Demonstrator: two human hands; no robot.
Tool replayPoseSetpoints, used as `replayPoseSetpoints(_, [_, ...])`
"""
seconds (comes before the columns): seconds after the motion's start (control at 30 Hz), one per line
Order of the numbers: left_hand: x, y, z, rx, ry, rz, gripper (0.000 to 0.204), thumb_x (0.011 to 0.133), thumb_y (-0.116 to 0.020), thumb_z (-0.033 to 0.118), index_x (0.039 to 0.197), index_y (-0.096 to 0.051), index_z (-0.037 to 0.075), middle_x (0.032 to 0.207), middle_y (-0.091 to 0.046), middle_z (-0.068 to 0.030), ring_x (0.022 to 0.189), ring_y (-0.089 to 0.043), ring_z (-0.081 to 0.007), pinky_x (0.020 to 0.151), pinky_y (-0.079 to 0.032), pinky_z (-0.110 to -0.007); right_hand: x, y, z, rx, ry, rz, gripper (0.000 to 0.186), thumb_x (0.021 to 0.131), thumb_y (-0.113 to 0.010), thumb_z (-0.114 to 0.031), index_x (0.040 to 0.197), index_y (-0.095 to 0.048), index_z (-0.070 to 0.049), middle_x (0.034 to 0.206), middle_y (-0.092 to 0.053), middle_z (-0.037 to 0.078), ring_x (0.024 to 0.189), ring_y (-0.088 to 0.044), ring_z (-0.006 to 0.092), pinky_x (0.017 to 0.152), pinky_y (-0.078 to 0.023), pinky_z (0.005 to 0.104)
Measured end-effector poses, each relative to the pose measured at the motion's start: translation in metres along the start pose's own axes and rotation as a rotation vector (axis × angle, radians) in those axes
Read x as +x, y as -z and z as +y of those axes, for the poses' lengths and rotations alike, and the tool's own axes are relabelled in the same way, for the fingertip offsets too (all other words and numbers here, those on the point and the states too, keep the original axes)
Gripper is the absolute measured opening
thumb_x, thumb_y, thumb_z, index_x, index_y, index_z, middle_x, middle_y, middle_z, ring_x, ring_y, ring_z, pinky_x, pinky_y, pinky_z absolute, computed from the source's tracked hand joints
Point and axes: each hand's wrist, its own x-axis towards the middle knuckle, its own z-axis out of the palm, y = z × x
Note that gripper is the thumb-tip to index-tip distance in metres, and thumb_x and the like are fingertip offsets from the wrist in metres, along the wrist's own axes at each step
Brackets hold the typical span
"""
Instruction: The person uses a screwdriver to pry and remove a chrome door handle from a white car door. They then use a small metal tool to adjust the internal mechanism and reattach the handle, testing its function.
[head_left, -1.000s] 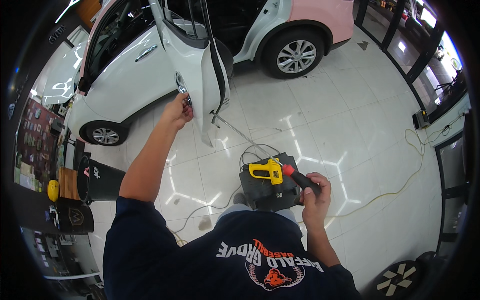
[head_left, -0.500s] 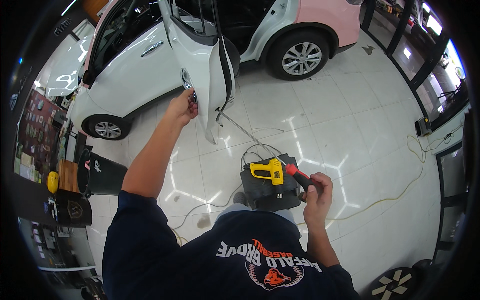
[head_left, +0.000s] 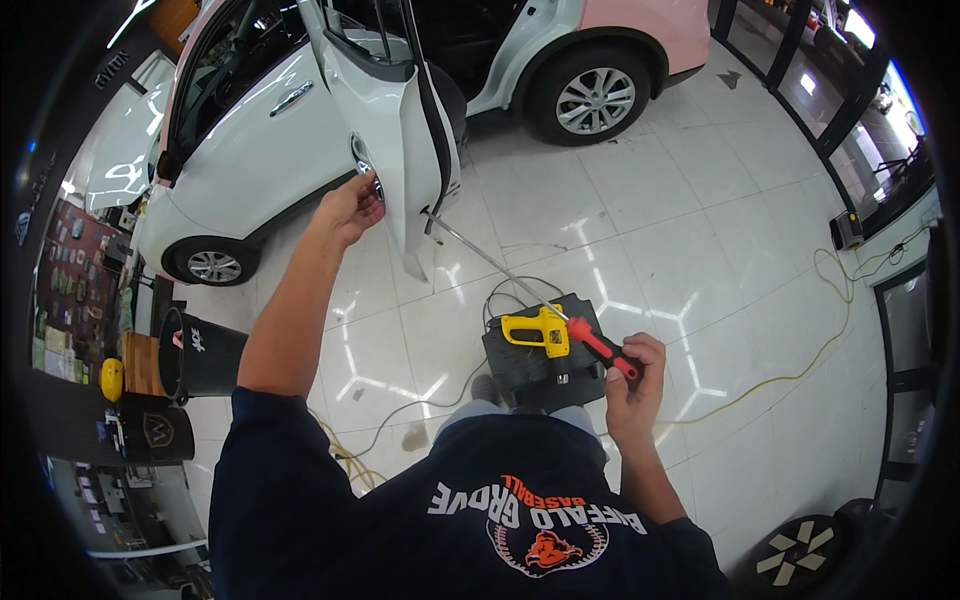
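Note:
A white car's rear door (head_left: 405, 150) stands open, edge toward me. My left hand (head_left: 352, 208) grips its chrome door handle (head_left: 362, 152). My right hand (head_left: 634, 392) holds a long tool by its red and black handle (head_left: 600, 348); the metal shaft (head_left: 495, 264) runs up and left to the door's edge, just below and right of the handle, where the tip's exact contact is too small to tell. Beneath the tool, a yellow heat gun (head_left: 535, 330) lies on a dark stool or box (head_left: 510, 375) in front of my legs.
The pink and white car (head_left: 250, 170) fills the upper view. A black bucket (head_left: 215, 365) and cluttered workbench (head_left: 70, 290) stand left. Cords (head_left: 800, 378) cross the tiled floor (head_left: 720, 240). Glass doors (head_left: 840, 150) line the right; a stool base (head_left: 795, 555) is lower right.
My right hand has risen slightly and turned the tool's handle, showing more red. Both hands keep their hold. The view has shifted slightly.

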Motion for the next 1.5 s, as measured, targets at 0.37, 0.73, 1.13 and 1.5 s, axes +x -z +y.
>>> replayPoseSetpoints(0.37, [-0.074,0.011,-0.069,0.115,-0.408,0.001,0.021,0.098,-0.058,0.024,0.09,-0.059,0.005,0.076,-0.054,-0.0019,0.068,-0.052,-0.0135,0.065,-0.05,-0.03,-0.004,-0.005,-0.002,0.301,-0.172,0.094,0.034,0.083,-0.058,0.0,0.116,-0.052,0.0,0.115,-0.052,0.02,0.1,-0.056,0.0277,0.092,-0.045,0.0361])
replayPoseSetpoints(0.73, [-0.174,-0.115,-0.142,-0.123,0.087,-0.612,0.023,0.101,-0.054,0.022,0.105,-0.061,0.0,0.098,-0.067,-0.012,0.084,-0.067,-0.021,0.078,-0.057,-0.035,-0.003,0.01,-0.004,0.396,-0.324,-0.024,0.048,0.09,-0.064,-0.023,0.129,-0.047,-0.001,0.115,-0.052,0.015,0.083,-0.057,0.0193,0.073,-0.049,0.0304])
replayPoseSetpoints(1.13, [-0.179,-0.116,-0.131,-0.121,0.057,-0.548,0.017,0.098,-0.056,0.014,0.103,-0.063,0.0,0.097,-0.067,-0.0124,0.083,-0.066,-0.0202,0.076,-0.055,-0.035,-0.106,-0.014,0.236,0.963,-1.642,0.244,0.009,0.091,-0.057,-0.013,0.089,-0.054,-0.005,0.073,-0.047,0.009,0.06,-0.049,0.0225,0.054,-0.051,0.0401])
replayPoseSetpoints(1.5, [-0.198,-0.114,-0.122,-0.064,-0.012,-0.408,0.02,0.097,-0.052,0.011,0.105,-0.057,-0.007,0.087,-0.06,-0.0186,0.078,-0.062,-0.0254,0.067,-0.055,-0.036,-0.161,-0.17,0.455,-0.258,-1.38,-0.326,0.041,0.088,-0.056,-0.012,0.122,-0.047,0.009,0.117,-0.058,0.032,0.104,-0.062,0.0425,0.091,-0.051,0.0506])
